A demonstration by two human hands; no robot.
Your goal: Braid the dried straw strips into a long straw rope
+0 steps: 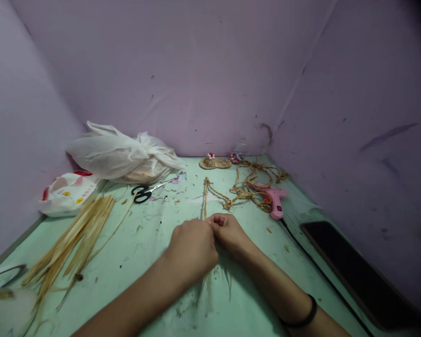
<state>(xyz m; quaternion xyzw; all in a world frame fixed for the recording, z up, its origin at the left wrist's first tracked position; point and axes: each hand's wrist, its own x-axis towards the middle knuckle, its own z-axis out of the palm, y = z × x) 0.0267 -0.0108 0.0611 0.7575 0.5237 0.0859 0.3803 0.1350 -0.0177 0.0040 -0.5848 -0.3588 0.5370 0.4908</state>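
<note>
Both my hands meet at the middle of the table, at the near end of a thin braided straw cord [205, 200]. My left hand [193, 244] is closed in a fist, its knuckles hiding most of what it grips. Beside it, touching, my right hand [230, 232] pinches at the same spot with curled fingers. From there the cord runs straight away from me to a bend, then on to a tangled pile of cord [254, 185] at the back right. Loose thin strands [228, 278] hang out below my hands.
Flat straw strips [70, 238] lie at left, near black-handled scissors [143, 193]. White plastic bags [122, 154] stand at the back left. A small woven straw piece [215, 163] sits at the back wall. At right are a pink glue gun [276, 203], its cable, and a dark phone [351, 271].
</note>
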